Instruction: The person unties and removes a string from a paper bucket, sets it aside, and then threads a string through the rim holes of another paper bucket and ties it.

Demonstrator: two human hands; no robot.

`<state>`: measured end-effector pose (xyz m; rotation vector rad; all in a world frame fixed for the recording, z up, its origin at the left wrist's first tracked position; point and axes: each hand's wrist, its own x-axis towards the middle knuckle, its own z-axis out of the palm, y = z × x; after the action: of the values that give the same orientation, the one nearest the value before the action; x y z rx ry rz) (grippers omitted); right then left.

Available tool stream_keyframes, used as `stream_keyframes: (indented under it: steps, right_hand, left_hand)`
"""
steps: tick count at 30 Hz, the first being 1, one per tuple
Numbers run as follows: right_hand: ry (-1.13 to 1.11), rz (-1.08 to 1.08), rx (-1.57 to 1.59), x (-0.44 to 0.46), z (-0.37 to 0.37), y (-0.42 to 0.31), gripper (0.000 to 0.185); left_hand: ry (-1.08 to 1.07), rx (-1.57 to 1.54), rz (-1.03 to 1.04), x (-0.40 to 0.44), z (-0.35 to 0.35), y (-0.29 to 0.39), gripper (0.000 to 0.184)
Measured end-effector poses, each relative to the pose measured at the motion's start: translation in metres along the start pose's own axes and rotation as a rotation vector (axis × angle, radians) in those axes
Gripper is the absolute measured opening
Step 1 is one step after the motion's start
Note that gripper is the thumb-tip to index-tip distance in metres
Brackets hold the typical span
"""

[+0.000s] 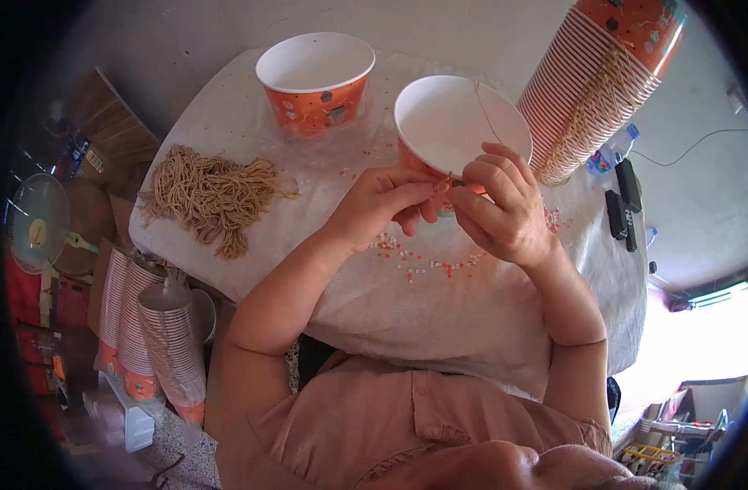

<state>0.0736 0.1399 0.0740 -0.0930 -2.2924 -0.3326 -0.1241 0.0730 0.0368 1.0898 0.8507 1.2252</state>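
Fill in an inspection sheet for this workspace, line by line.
Surface: wrinkled whitish cloth over the table.
Work items: twine bundle; scattered white and orange beads; front paper tub; rear paper tub.
Clutter: tall tub stack, blue-capped bottle.
Hands: left hand pinches something too small to identify; right hand's fingertips close beside it, grip unclear.
Cables: thin dark cable, far right.
Surroundings: more stacked tubs, left of the table.

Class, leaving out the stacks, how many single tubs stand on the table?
2: a far tub, beyond the twine bundle; and a nearer tub to its right, partly hidden behind the right hand.
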Motion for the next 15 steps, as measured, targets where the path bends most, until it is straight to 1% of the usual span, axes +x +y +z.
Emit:
stream_keyframes:
  steps: [1, 3, 7, 9, 13, 15]
  right_hand:
    - [-0.010, 0.007, 0.013, -0.001, 0.002, 0.000, 0.028]
    - [-0.025, 0.001, 0.014, 0.000, 0.000, -0.001, 0.027]
    - [-0.050, -0.039, 0.013, 0.000, 0.003, -0.003, 0.025]
    - [-0.057, -0.048, 0.017, -0.002, 0.005, -0.002, 0.026]
    - [-0.074, -0.030, 0.049, -0.002, 0.005, -0.002, 0.027]
    - [-0.074, -0.004, 0.072, -0.002, 0.005, -0.003, 0.026]
  left_hand:
    - [0.001, -0.001, 0.001, 0.000, -0.001, 0.000, 0.024]
    - [-0.060, -0.139, -0.043, 0.001, -0.004, 0.001, 0.022]
    - [-0.016, -0.182, -0.048, 0.004, -0.002, -0.009, 0.022]
    - [0.048, -0.179, -0.067, 0.003, 0.000, -0.009, 0.020]
    - [0.051, -0.192, -0.091, 0.006, -0.007, -0.014, 0.018]
    - [0.020, -0.279, -0.098, 0.006, -0.009, -0.014, 0.017]
